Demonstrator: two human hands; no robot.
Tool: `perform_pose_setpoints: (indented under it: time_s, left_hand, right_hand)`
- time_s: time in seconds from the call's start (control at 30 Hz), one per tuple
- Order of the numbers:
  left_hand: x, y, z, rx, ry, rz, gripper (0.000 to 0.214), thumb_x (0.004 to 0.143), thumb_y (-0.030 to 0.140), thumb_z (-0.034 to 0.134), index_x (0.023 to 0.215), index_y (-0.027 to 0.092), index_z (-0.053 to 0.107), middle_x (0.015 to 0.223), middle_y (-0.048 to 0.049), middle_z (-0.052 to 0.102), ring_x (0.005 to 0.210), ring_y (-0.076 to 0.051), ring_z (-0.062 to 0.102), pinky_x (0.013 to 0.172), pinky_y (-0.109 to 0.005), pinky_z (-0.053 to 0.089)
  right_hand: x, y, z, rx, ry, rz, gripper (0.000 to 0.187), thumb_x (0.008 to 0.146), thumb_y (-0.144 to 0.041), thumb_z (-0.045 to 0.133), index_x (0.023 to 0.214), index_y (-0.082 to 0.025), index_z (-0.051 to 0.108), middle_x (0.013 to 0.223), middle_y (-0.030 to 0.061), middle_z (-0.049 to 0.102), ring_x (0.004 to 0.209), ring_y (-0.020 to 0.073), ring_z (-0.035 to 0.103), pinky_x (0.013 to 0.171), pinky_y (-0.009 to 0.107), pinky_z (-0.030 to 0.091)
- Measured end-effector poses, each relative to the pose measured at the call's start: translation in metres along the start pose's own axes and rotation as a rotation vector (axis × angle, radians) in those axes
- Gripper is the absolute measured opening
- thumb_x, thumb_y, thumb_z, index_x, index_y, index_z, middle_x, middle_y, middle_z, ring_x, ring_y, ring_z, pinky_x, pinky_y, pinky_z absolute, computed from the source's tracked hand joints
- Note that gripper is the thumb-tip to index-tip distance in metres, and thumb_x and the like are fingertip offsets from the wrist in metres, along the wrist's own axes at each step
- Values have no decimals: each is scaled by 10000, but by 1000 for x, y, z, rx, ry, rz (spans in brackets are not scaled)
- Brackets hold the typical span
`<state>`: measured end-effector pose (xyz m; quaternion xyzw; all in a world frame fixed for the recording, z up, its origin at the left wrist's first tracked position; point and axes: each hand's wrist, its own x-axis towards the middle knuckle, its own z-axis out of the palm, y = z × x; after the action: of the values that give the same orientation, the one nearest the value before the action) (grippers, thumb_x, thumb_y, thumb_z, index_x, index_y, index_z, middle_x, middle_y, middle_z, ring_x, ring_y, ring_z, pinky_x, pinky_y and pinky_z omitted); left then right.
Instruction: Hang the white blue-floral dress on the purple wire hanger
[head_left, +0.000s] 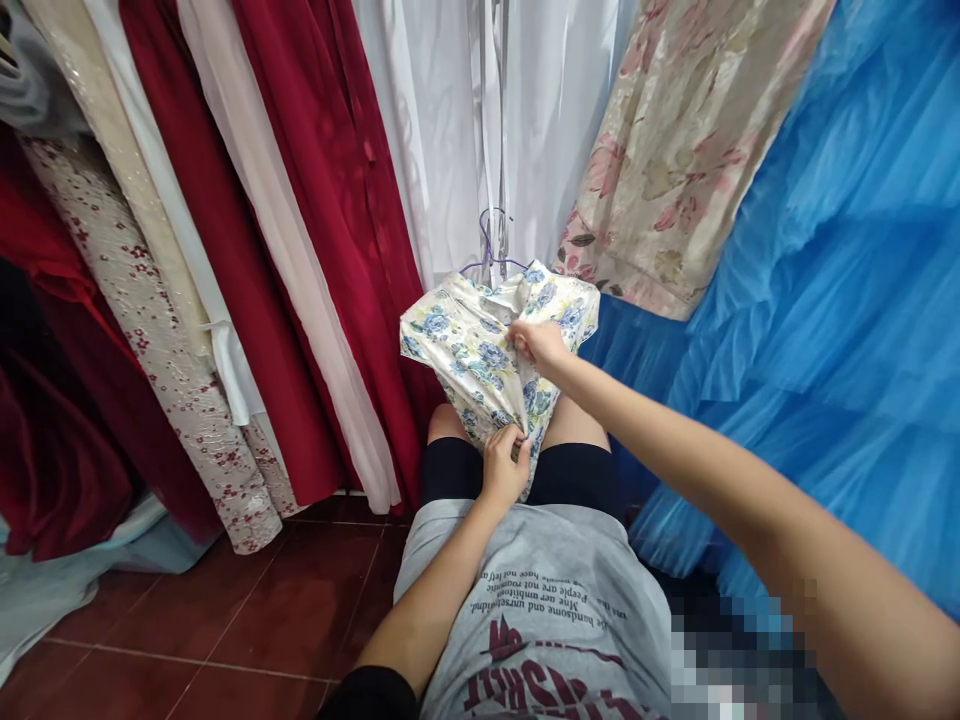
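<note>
A white blouse (480,350) with blue and yellow flowers lies over my lap, its shoulders on a purple hanger (491,255). The hanger's hook points away from me, toward the hanging clothes. My right hand (538,345) pinches the front edge of the blouse near the upper chest. Lower down, my left hand (508,465) has its fingers closed on the same front opening, close to the hem. Any button or fastener between my fingers is too small to make out.
Dark red dresses (300,200) and a white curtain-like garment (442,120) hang ahead. To the right are a beige floral garment (667,170) and a ruffled blue tulle gown (847,300). Red floor tiles (277,600) show at the lower left, beside a pale blue cloth-covered edge (165,545).
</note>
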<state>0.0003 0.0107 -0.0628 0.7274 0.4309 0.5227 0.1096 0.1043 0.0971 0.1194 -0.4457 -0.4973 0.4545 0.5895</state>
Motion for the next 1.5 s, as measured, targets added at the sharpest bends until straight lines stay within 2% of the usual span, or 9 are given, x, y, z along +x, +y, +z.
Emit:
perform_pose_setpoints:
  time_s: [0.2, 0.33, 0.47, 0.63, 0.87, 1.03, 1.2, 1.33, 1.5]
  left_hand:
    - [4, -1, -9, 17, -93, 16, 139, 895, 171, 570, 786, 215, 494, 803, -5, 610, 824, -191, 601, 813, -319, 427]
    - [22, -9, -22, -36, -197, 49, 99, 889, 182, 596, 805, 213, 553, 807, -7, 650, 796, -176, 635, 784, -292, 476]
    - [85, -1, -61, -116, -114, 109, 118, 938, 252, 570, 1035, 215, 626, 966, -53, 697, 891, -185, 665, 860, -310, 508]
    - [202, 52, -118, -21, 96, 274, 332, 998, 251, 459, 1318, 235, 544, 938, -35, 690, 835, -169, 657, 849, -325, 506]
    - [282, 87, -125, 290, -110, 363, 148, 904, 168, 546, 864, 150, 687, 819, -57, 677, 821, -212, 623, 887, -381, 469]
    - [282, 75, -130, 366, -202, 342, 82, 862, 169, 602, 836, 140, 674, 819, -77, 675, 819, -223, 606, 894, -387, 462]
    - [308, 57, -143, 301, 70, 246, 132, 924, 164, 519, 935, 131, 647, 945, -95, 683, 930, -222, 611, 944, -370, 444]
    - [327, 14, -174, 333, 320, 5, 155, 941, 174, 486, 948, 134, 636, 1046, -111, 695, 1006, -215, 609, 971, -331, 432]
    - [295, -53, -202, 483, 371, -338, 246, 939, 193, 417, 969, 128, 653, 1104, -159, 705, 1043, -242, 626, 962, -345, 445]
  right_hand:
    - [54, -80, 32, -24, 107, -16, 162, 702, -55, 598, 611, -173, 534, 407, -55, 396, 394, 70, 285, 372, 203, 218]
    - [58, -97, 31, -56, 79, -43, 139, 723, -74, 612, 635, -160, 548, 450, -39, 409, 408, 70, 298, 381, 212, 207]
    - [55, -92, 18, -102, -6, -90, 143, 746, -128, 639, 651, -167, 539, 502, -19, 431, 422, 74, 322, 395, 220, 199]
    - [57, -96, -2, -191, -117, -172, 151, 771, -178, 633, 668, -169, 523, 532, -12, 432, 434, 70, 331, 412, 211, 220]
    - [52, -92, -5, -190, -111, -278, 139, 740, -129, 596, 624, -170, 533, 470, -28, 396, 440, 76, 292, 411, 221, 196]
    - [53, -65, 14, -232, -52, -315, 200, 780, -182, 580, 590, -186, 516, 480, -44, 393, 443, 81, 313, 428, 219, 255]
    - [60, -31, 26, -367, 48, -357, 211, 761, -186, 565, 556, -192, 517, 482, -31, 423, 513, 117, 407, 489, 225, 331]
    - [55, -15, 17, -453, 24, -367, 262, 756, -203, 585, 512, -201, 491, 469, -38, 383, 528, 125, 395, 520, 247, 341]
    - [44, -10, 12, -561, -83, -374, 304, 748, -203, 610, 482, -204, 463, 449, -44, 365, 505, 114, 368, 516, 258, 321]
